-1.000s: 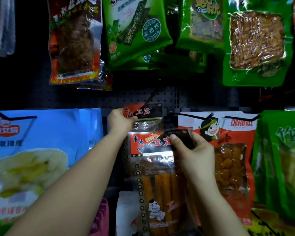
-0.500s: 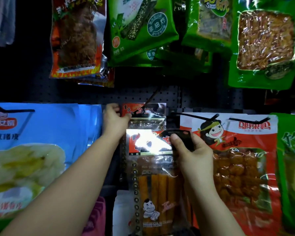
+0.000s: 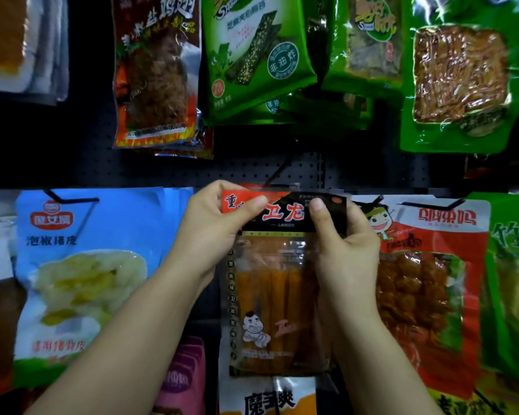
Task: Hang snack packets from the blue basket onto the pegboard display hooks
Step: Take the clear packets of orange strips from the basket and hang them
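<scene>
Since the earlier frames the left hand (image 3: 213,232) has left the packet already hanging on the hook and come to the held snack packet (image 3: 277,283), which now sits higher, its header level with the tops of the neighbouring packs, and the right hand (image 3: 346,250) has risen with it. Both hands pinch the packet's red and black header: the left thumb and forefinger press on the left corner, the right thumb lies on the front near the right corner with the other fingers curled behind. The packet hangs upright in front of the dark pegboard (image 3: 252,172), and a thin black hook (image 3: 279,170) slants down toward its top edge; whether the hook passes through the header cannot be told. Its clear lower part shows a row of orange sticks standing side by side. To the left hangs a blue packet (image 3: 81,265) with pale yellow pieces inside, to the right a red packet (image 3: 426,283) filled with brown chunks. Above hang green packets (image 3: 258,55) and a brown packet (image 3: 158,73). A white and orange packet (image 3: 267,396) hangs below.
</scene>
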